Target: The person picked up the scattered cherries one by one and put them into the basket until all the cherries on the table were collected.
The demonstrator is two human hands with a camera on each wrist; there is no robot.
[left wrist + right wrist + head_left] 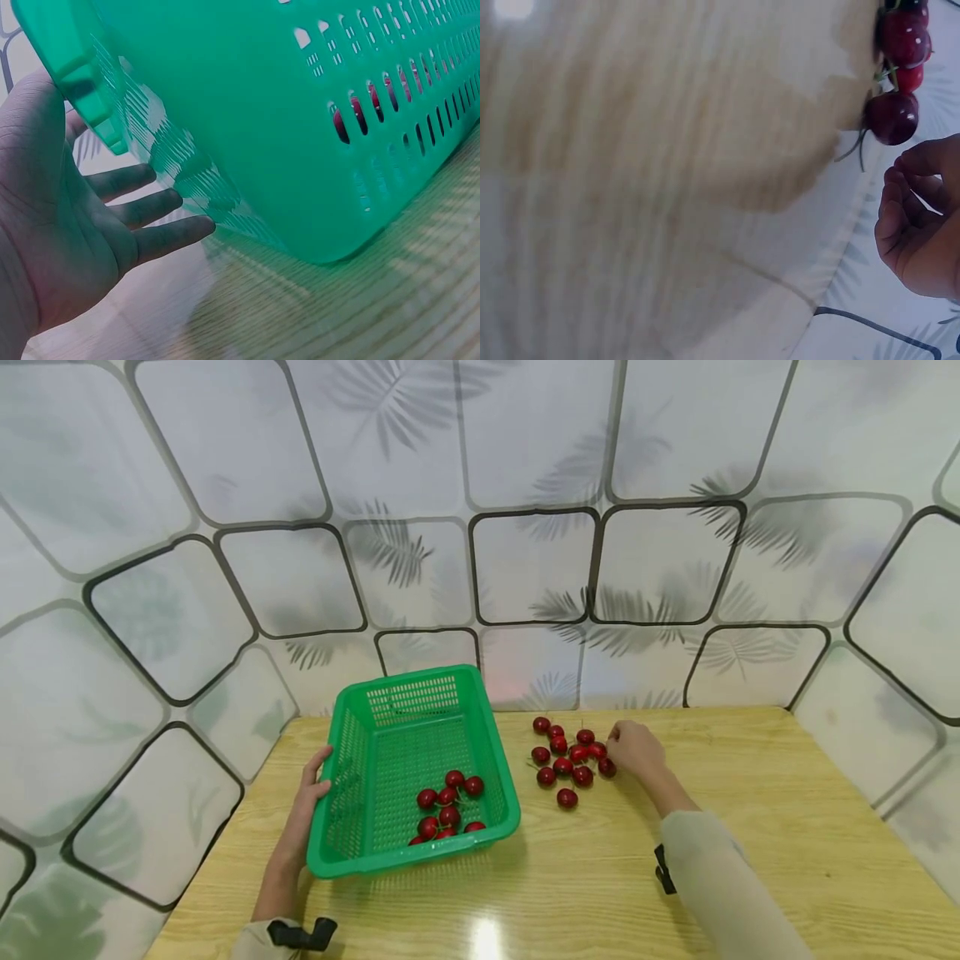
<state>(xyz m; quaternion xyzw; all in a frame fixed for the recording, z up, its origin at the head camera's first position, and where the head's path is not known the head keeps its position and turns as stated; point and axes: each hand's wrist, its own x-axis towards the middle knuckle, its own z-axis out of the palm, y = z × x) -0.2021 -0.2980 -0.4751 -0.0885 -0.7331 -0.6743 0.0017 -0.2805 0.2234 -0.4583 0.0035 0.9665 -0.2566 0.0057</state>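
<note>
A green plastic basket (420, 735) with slotted walls stands on the table, several red cherries (449, 816) inside it toward its near right corner. At its left rim is my left hand (302, 806), thumb and forefinger at the edge. The other three fingers (169, 238) stretch out below the rim beside the wall. Right of the basket lies a loose group of dark red cherries (562, 767), some with green stems. My right hand (637, 750) is at that group's right edge. Its thumb and forefinger tips meet close beside a dark cherry (891, 118); nothing shows between them.
The light wooden table (750, 827) backs onto a pale curtain (532, 568) printed with dark rounded outlines and leaves. One cherry (567, 798) lies a little nearer than the rest of the group. Black straps (303, 934) sit on both sleeves.
</note>
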